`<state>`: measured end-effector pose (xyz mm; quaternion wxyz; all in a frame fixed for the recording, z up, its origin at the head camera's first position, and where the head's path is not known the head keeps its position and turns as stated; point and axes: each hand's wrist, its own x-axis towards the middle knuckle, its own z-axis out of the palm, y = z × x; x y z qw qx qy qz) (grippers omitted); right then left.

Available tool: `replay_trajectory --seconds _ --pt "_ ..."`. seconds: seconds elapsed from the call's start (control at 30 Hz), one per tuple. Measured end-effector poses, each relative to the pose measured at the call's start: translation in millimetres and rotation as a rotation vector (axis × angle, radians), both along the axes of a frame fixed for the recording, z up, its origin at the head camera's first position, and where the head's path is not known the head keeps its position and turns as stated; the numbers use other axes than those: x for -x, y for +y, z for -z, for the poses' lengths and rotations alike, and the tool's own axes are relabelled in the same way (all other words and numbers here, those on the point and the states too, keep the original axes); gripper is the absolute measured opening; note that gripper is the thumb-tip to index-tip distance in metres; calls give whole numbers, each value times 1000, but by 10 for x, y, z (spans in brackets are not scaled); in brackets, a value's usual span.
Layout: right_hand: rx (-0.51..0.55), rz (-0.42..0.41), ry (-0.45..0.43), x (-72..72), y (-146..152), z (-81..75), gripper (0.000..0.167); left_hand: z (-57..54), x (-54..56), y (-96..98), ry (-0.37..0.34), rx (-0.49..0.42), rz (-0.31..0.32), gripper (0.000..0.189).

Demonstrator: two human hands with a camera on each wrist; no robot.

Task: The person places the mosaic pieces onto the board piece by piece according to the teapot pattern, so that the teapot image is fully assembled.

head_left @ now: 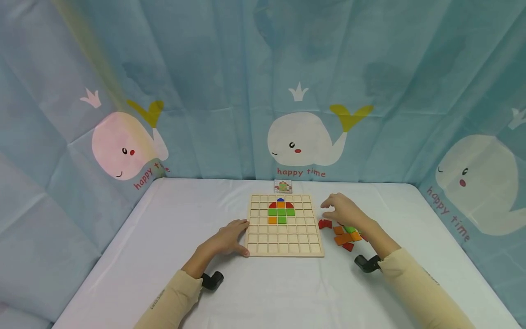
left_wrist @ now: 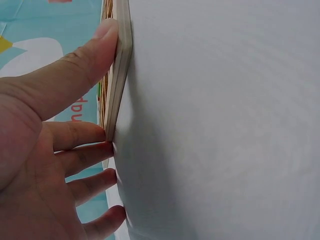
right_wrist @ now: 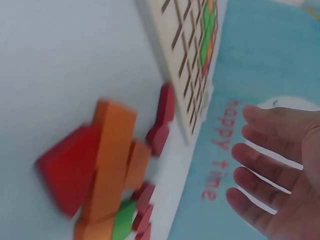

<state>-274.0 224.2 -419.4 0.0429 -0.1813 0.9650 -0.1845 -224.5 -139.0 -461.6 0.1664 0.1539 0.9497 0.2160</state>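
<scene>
A wooden grid board (head_left: 287, 239) lies on the table, with coloured tiles set in its upper cells: a blue half-round (head_left: 281, 199), red curved pieces (head_left: 289, 205) on either side of an orange square (head_left: 281, 205), and a row of green squares (head_left: 281, 212). Below that row sit an orange square (head_left: 272, 220) and a green square (head_left: 281, 220). My left hand (head_left: 230, 237) rests against the board's left edge, thumb by the near corner and fingers spread. With nothing in its fingers, my right hand (head_left: 345, 211) hovers above the table just right of the board.
Loose tiles in red, orange, green and yellow lie right of the board, among them an orange tile (right_wrist: 112, 135) and a red tile (right_wrist: 70, 167). A small pattern card (head_left: 283, 186) lies behind the board. A whale-print curtain (head_left: 205, 128) surrounds the white table (head_left: 197, 205).
</scene>
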Motion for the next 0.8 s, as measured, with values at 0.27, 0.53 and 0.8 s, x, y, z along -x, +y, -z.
replay_trajectory --seconds 0.27,0.53,0.8 --pt "-17 65 -43 -20 291 119 27 11 -5 -8 14 -1 -9 96" --pt "26 97 -110 -89 522 221 22 6 -3 -8 18 6 -3 96" --pt "25 116 -161 -111 676 256 17 8 -1 -9 14 -3 3 96"
